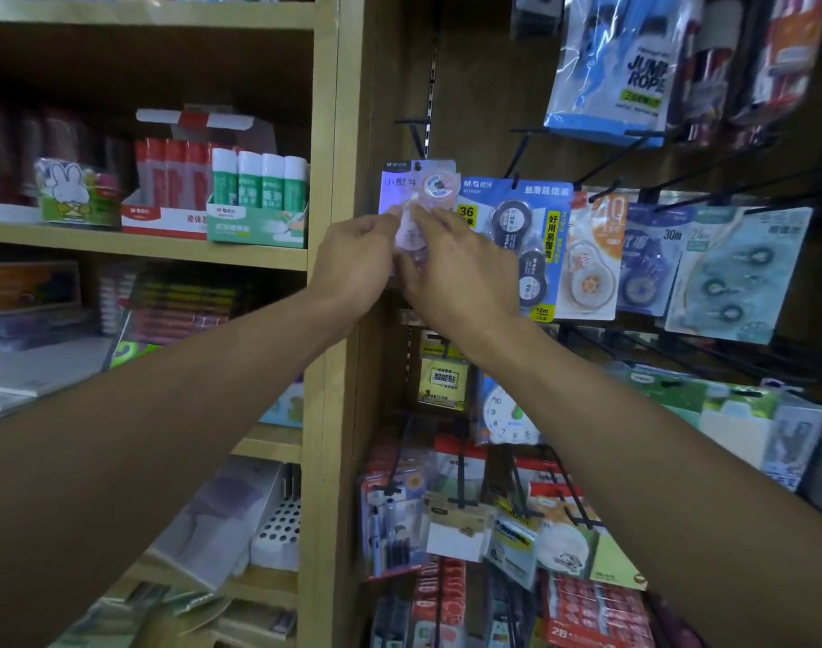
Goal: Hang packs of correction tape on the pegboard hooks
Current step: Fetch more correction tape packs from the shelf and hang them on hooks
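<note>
A lilac-and-pink pack of correction tape [416, 191] hangs at the leftmost black hook [416, 142] of the display wall, its punch hole up at the hook. My left hand [353, 259] pinches the pack's lower left side. My right hand [456, 268] grips its lower right and covers the bottom of the blister. Whether the pack sits fully on the hook is unclear. To the right hang more correction tape packs: a blue one [521, 240], an orange one [591, 254] and pale blue ones [732, 273].
A wooden upright [334, 133] separates the hook wall from shelves holding glue sticks [259, 180] and red bottles [173, 175]. Jump rope packs [615, 72] hang above. Below the tape row hang a clock card [507, 413] and several other stationery packs on protruding hooks.
</note>
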A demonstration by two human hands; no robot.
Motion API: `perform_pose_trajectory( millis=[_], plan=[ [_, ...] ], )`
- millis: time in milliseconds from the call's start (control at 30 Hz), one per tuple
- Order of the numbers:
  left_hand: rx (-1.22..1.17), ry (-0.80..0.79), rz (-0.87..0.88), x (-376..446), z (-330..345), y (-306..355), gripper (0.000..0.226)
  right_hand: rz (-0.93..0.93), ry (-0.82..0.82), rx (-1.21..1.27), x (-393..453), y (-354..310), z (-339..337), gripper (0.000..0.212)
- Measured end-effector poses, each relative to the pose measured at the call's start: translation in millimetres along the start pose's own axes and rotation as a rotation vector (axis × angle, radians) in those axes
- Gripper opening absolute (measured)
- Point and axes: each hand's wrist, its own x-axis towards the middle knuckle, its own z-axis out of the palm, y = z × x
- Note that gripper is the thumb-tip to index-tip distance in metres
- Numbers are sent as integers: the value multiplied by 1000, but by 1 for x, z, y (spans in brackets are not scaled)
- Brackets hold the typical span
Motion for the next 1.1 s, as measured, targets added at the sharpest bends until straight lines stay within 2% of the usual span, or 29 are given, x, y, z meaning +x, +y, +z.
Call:
perform_pose_trajectory(
  millis=[133, 333, 500, 767, 933, 1100],
  plan=[
    [-14, -38, -26, -3, -6, -2, 29, 13, -24, -17, 5, 3, 4, 52],
    [58, -2, -21, -17, -15, -20, 21, 23, -140, -57, 34, 4, 27, 47],
    [247, -22, 6, -31, -30, -35, 41, 54, -206, -61, 48, 2, 47, 43],
    [279, -53, -7, -42, -28, -50, 29, 44, -270, -45, 31, -5, 35, 36],
    [202, -33, -47, -77, -7, -96, 10, -22, -135, 76, -48, 0, 11, 34],
    [159, -32, -1, -154, 27, -154, 18, -11, 244, 324, -159, 29, 1, 28]
  ],
)
